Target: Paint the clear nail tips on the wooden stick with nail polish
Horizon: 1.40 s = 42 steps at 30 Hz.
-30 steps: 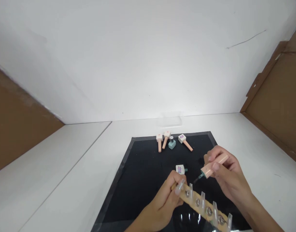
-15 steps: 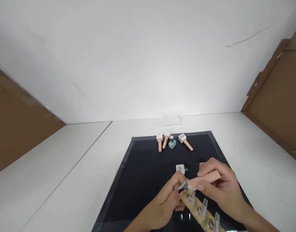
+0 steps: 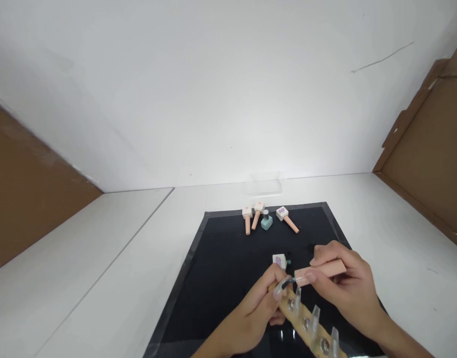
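- Nail-tip strip (image 3: 298, 318), tan with clear tips standing along it, slants across the lower right of the frame, over the black mat (image 3: 213, 258) on the white counter (image 3: 120, 268).
- The left hand (image 3: 250, 318) has its fingers closed around the strip's upper-left end, beside the end tip (image 3: 280, 290).
- The right hand (image 3: 349, 283) has its fingers pinched on a peach cap (image 3: 323, 270); the dark brush (image 3: 289, 282) at its end appears to be against that end tip.
- Done so far: a white bottle (image 3: 279, 260) stands uncapped, so to speak, lying with its green neck bare just beyond the left hand.
- Under way, I judge: the end tip. How much coating it carries, I can't make out.
- Left as they are: the other tips (image 3: 315, 320) look clear, without visible colour; the strip reaches the bottom edge.
- Capped white bottles (image 3: 282, 214) and a teal bottle (image 3: 266, 223) sit at the mat's far edge, mid-frame, away from both hands.
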Available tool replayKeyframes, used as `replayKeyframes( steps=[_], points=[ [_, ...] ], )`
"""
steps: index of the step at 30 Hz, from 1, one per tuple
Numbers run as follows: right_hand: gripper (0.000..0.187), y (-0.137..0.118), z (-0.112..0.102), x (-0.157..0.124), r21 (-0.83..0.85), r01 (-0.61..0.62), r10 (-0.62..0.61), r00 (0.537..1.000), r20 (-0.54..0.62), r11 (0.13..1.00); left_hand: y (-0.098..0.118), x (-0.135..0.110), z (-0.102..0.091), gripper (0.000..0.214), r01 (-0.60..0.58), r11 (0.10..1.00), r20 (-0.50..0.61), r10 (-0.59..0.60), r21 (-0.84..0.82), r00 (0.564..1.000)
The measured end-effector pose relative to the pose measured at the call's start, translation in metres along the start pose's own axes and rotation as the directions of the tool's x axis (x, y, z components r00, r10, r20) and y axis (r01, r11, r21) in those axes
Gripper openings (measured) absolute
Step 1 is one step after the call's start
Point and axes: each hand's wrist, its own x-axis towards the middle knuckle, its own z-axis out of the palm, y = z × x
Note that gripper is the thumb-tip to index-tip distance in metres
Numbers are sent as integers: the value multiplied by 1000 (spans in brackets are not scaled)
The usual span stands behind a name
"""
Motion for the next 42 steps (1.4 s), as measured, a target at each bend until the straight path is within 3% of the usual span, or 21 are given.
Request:
replayKeyframes(
  steps=[10,15,18,21,24,28,31,38,42],
  points=[
    [20,3,-5,5,-53,-58,53,995,-84,997,-2,-2,-2,37,-8,1000,-3,8,18,1000],
    [17,13,-10,9,-70,-171,149,958,-244,983,-10,-5,-6,30,-68,961,-20,76,266,997],
    [16,25,-13,15,11,-247,238,921,-308,969,-9,-1,-1,26,34,906,5,-39,421,999],
    [19,37,-15,22,112,-313,332,899,-284,943,-4,7,9,21,135,824,14,-171,551,985],
    [20,44,-14,28,136,-363,385,900,-204,922,-6,14,13,13,207,791,-2,-252,576,968],
    [18,48,-12,31,122,-400,414,902,-124,908,-20,19,5,10,275,810,-24,-308,518,951],
    [18,51,-11,31,123,-407,419,902,-103,905,-29,23,-4,23,354,856,-48,-364,377,930],
    [20,57,-12,30,149,-439,449,892,-42,886,-28,26,-13,20,471,741,-171,-448,478,878],
    [22,59,-12,30,162,-435,445,895,-30,886,-28,25,-16,28,518,726,-188,-490,452,851]
  ],
)
